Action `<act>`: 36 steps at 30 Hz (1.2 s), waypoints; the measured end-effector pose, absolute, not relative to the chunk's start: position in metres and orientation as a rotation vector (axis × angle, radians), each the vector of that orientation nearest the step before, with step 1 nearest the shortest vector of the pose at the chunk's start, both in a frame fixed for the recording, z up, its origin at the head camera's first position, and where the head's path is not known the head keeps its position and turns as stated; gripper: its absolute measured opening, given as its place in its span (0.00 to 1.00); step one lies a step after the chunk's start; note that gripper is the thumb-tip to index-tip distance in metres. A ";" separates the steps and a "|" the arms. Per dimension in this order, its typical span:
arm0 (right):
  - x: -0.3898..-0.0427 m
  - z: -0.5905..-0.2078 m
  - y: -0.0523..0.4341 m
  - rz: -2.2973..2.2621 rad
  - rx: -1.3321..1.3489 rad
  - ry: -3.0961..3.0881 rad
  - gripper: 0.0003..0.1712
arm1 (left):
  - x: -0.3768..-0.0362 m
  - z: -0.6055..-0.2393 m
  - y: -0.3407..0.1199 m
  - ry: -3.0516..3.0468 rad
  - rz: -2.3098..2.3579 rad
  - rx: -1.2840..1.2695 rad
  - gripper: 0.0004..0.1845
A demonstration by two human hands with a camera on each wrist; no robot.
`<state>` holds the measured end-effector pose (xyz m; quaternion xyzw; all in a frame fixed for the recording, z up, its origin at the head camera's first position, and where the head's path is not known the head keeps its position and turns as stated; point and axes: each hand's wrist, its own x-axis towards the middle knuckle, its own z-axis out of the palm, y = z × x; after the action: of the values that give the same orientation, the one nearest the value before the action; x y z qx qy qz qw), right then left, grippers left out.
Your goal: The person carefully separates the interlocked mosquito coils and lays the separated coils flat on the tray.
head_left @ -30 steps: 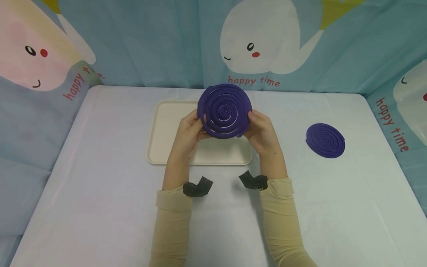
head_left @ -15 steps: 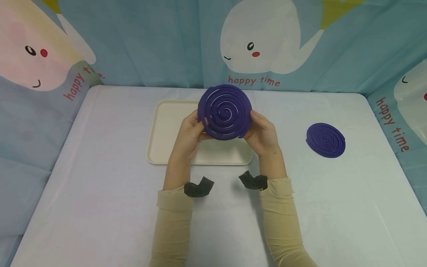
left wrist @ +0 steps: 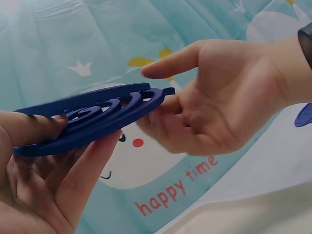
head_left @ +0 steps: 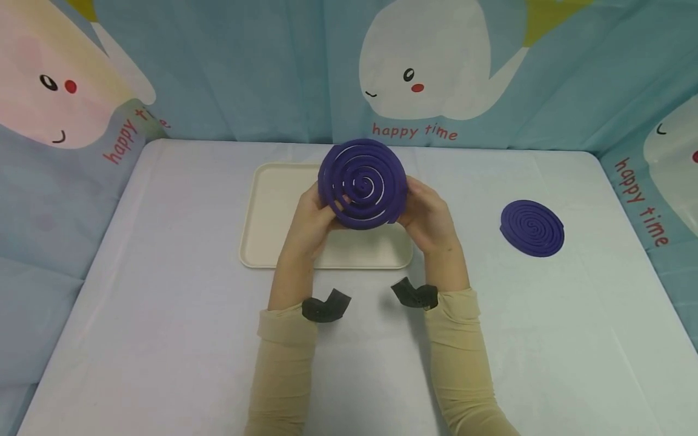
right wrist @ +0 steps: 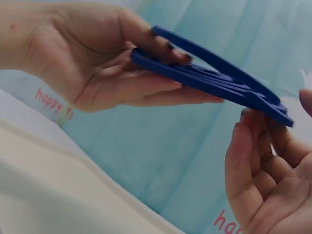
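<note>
A dark purple mosquito coil (head_left: 362, 209), a round double spiral with tabbed ends, is held up over the cream tray (head_left: 371, 257). My left hand (head_left: 306, 227) pinches its left side, thumb on the face and fingers beneath, as the left wrist view shows. One outer strand (right wrist: 219, 61) rises apart from the rest of the coil in the right wrist view. My right hand (head_left: 431, 218) is at the opposite edge, its fingertips (right wrist: 248, 119) right under the rim. The right thumb (left wrist: 170, 62) stands away from the coil. Gaps show between the coil's windings.
A second purple mosquito coil (head_left: 532, 229) lies flat on the white table (head_left: 572, 339), to the right of the tray. A blue curtain (head_left: 245, 72) printed with whales hangs behind the table's back edge. Black straps (head_left: 326, 306) circle both wrists.
The coil has shifted slightly left and its gaps look wider on the left. The right thumb has come off the coil's edge. The second coil stays where it was.
</note>
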<state>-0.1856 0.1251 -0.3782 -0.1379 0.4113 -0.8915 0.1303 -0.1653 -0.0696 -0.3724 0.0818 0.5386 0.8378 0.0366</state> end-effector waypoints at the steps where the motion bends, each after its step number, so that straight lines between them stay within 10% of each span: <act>1: -0.186 -0.379 0.126 -2.589 -0.414 1.173 0.14 | -0.165 -0.372 -0.071 1.657 2.578 0.247 0.16; 36: -0.189 -0.374 0.127 -2.621 -0.265 1.422 0.22 | -0.170 -0.378 -0.085 1.904 2.399 0.160 0.11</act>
<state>-0.1887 0.1266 -0.3742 -0.0884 0.4736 -0.8732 0.0738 -0.1697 -0.0853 -0.3776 0.0520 0.6205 0.7816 0.0375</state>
